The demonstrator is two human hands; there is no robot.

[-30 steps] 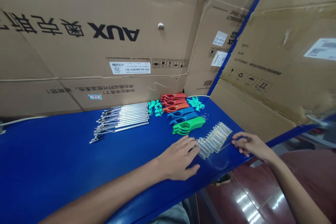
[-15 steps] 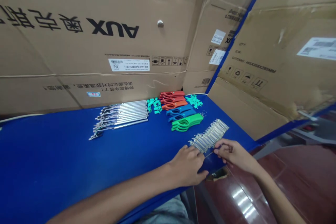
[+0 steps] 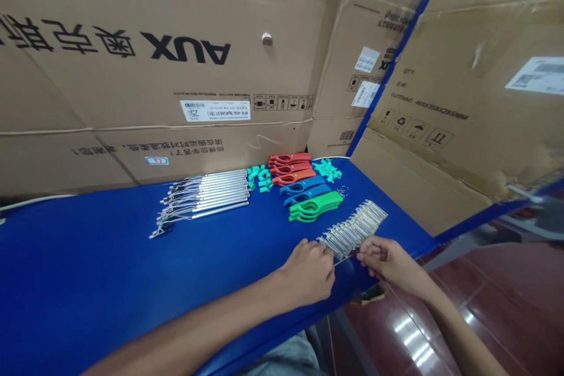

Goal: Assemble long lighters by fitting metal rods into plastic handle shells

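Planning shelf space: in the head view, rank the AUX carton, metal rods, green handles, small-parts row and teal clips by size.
1. AUX carton
2. Metal rods
3. Green handles and small-parts row: too alike to rank, the row being nearer the camera
4. Teal clips

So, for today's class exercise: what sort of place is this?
Probably a small assembly workshop: sorted rows of coloured plastic parts and metal rods lie on a blue workbench, with large AUX cardboard cartons standing behind it.

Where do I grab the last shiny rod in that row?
Probably come from the open end of the row and pinch the last shiny rod around its middle, from above: it lies flat, and its other side sits close against the next rod.
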